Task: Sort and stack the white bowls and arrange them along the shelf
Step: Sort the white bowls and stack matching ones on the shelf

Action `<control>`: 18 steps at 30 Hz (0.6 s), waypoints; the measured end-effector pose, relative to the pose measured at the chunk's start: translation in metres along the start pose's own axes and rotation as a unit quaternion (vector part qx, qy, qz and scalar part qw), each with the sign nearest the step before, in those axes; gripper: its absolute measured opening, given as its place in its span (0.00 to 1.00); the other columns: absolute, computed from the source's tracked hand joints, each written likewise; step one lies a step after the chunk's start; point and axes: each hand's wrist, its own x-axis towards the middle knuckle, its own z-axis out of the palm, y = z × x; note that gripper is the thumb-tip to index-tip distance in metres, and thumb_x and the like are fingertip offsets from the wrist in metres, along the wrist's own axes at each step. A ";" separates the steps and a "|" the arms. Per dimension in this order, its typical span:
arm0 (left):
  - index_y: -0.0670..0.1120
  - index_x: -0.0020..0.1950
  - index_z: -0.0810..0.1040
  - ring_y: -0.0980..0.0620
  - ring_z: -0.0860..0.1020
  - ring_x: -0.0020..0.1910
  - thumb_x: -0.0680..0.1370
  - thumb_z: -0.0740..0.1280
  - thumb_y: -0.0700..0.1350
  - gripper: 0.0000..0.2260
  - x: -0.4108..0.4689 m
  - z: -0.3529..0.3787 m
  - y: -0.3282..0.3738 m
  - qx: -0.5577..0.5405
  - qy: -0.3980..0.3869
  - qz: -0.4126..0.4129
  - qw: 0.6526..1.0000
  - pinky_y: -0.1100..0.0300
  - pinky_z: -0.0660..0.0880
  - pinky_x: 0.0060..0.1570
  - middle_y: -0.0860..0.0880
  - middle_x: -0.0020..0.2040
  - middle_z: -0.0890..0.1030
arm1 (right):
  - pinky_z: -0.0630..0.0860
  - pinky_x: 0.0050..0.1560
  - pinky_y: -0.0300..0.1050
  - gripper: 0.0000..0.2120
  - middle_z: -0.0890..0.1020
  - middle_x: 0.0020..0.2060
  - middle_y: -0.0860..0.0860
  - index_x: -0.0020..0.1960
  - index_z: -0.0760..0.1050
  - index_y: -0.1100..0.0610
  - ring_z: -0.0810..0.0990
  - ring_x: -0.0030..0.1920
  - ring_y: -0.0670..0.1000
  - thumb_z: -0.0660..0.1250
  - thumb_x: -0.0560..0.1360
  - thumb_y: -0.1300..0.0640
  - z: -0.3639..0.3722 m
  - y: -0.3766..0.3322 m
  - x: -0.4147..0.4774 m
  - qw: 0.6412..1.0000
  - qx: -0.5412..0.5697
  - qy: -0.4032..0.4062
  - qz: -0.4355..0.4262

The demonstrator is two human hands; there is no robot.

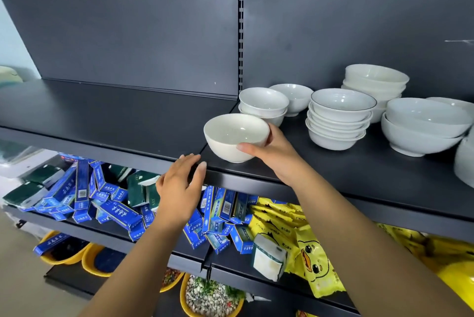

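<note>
My right hand (272, 152) grips a single white bowl (234, 134) by its right side, thumb on the front wall; the bowl stands near the front edge of the dark shelf (333, 170). My left hand (179, 183) hovers with relaxed fingers at the shelf's front lip, left of the bowl and holding nothing. Behind the bowl is a stack of two small white bowls (263, 105), with another small bowl (293, 96) behind it. To the right stand a stack of dark-rimmed bowls (339, 117), a taller stack (375, 83) at the back and a stack of large bowls (423, 124).
The left half of the shelf (115, 108) is bare. Another white bowl (465, 162) is cut off at the right edge. Below lie blue boxes (115, 209), yellow duck packets (307, 247) and yellow tubs (210, 296) on lower shelves.
</note>
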 end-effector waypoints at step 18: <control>0.56 0.55 0.64 0.60 0.76 0.52 0.57 0.63 0.67 0.30 0.011 0.043 0.127 -0.456 -0.122 -0.035 0.881 0.54 0.74 0.57 0.56 0.54 0.74 | 0.77 0.45 0.38 0.19 0.81 0.47 0.39 0.51 0.74 0.46 0.79 0.51 0.40 0.63 0.63 0.39 -0.051 -0.054 -0.065 0.995 0.082 0.048 -0.008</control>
